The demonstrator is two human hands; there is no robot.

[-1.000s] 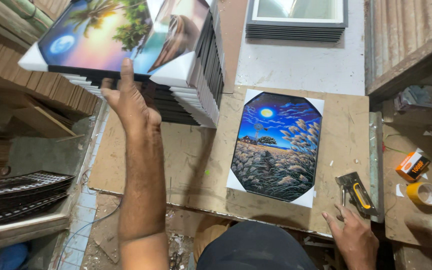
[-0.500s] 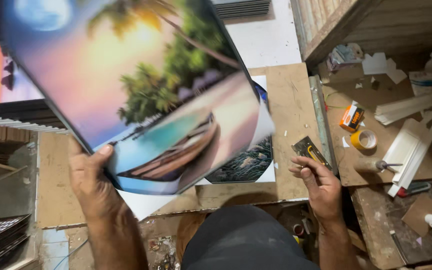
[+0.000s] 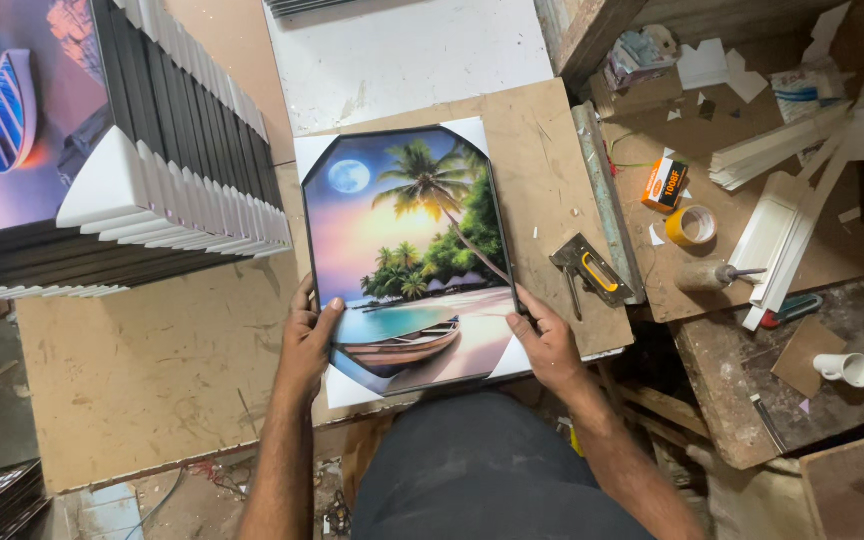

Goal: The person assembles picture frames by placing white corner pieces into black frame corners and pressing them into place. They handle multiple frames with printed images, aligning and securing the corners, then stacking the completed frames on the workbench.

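Note:
A framed beach picture (image 3: 407, 245) with palms, a moon and a boat lies flat on the brown board (image 3: 542, 150) in front of me, white corner guards on its corners. My left hand (image 3: 310, 340) grips its lower left edge. My right hand (image 3: 547, 340) holds its lower right edge. The picture seen earlier on the board is hidden, presumably beneath this one.
A tall stack of framed pictures (image 3: 122, 180) with white corner guards stands at the left. A staple gun (image 3: 592, 272) lies just right of the picture. Farther right are an orange box (image 3: 664, 183), a tape roll (image 3: 690, 225), white strips (image 3: 792, 210) and a white cup (image 3: 847, 369).
My left hand took the beach picture from the stack and brought it down; it now lies flat on the board over the earlier night picture. My right hand left the staple gun and holds the frame.

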